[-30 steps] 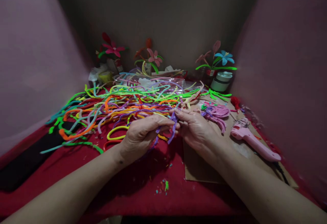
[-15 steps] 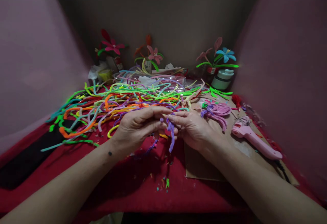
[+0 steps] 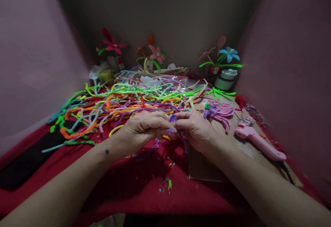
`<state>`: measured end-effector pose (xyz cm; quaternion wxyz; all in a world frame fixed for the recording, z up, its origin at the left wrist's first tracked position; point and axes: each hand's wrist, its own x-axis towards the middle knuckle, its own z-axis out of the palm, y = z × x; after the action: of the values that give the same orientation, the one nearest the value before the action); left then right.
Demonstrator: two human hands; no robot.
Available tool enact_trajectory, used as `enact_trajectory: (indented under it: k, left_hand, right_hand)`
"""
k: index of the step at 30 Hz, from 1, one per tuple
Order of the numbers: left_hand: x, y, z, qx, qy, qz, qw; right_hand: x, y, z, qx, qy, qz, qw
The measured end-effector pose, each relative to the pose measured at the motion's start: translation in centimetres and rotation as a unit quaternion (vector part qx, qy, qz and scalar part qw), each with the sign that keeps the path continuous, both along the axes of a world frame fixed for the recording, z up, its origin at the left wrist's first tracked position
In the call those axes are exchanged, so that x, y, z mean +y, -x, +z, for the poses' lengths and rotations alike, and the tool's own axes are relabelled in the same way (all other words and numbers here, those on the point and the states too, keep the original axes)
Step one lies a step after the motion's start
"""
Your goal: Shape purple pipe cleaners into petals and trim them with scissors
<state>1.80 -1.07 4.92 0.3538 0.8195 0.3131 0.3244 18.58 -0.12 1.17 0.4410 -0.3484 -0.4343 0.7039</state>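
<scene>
A purple pipe cleaner (image 3: 172, 118), bent into a small loop, is pinched between my two hands above the front of the red-covered table. My left hand (image 3: 147, 127) grips it from the left with thumb and fingers closed. On the other side, my right hand (image 3: 193, 127) holds it with fingertips pressed together, and a purple end hangs down below them. The fingers hide part of the bent piece. Behind my hands spreads a tangled heap of colourful pipe cleaners (image 3: 124, 99).
A pink glue gun (image 3: 258, 142) and a bundle of pink and purple pipe cleaners (image 3: 222, 111) lie on a cardboard sheet (image 3: 207, 171) at right. Pipe-cleaner flowers (image 3: 229, 53) stand at the back beside a pale lidded jar (image 3: 226, 79). Small clippings (image 3: 169, 184) dot the red cloth (image 3: 124, 192).
My left hand has moved right, closer to my right hand, and its fingers now cover more of the purple pipe cleaner. The hanging end has swung to the right.
</scene>
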Motion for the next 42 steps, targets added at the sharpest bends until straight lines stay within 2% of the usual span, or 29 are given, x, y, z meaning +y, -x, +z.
enact_trajectory:
  k: [4,6,9,13,16,21,26,35,42]
  left_hand:
    - [-0.1,0.0,0.0,-0.019,0.029,0.052,0.998]
    - [-0.2,0.0,0.1,-0.003,0.011,0.063,0.998]
    - [-0.2,0.0,0.2,0.073,-0.064,0.041,0.994]
    - [-0.2,0.1,0.0,0.160,-0.170,-0.002,0.972]
    - [-0.2,0.2,-0.5,0.194,-0.208,-0.017,0.959]
    - [-0.4,0.1,-1.1,0.211,-0.272,-0.006,0.939]
    - [-0.6,0.0,-1.6,0.238,-0.308,0.001,0.921]
    - [-1.9,-0.5,-1.7,0.355,-0.380,-0.001,0.854]
    - [-2.1,-0.9,-1.7,0.358,-0.400,-0.017,0.844]
  right_hand:
    - [-0.1,0.2,0.3,-0.023,0.001,-0.002,1.000]
    - [-0.2,0.2,0.4,-0.036,-0.009,-0.004,0.999]
    - [-0.3,0.2,0.7,-0.064,-0.015,-0.007,0.998]
    - [-0.4,0.2,0.8,-0.083,-0.004,-0.002,0.997]
    - [-0.3,0.2,0.6,-0.084,-0.001,0.008,0.996]
    - [-0.2,0.2,0.2,-0.108,-0.024,0.022,0.994]
    - [-0.1,0.3,0.0,-0.126,-0.027,0.026,0.991]
    - [-0.6,0.9,0.5,-0.247,-0.006,-0.019,0.969]
    - [-0.4,0.9,0.8,-0.284,0.017,0.003,0.959]
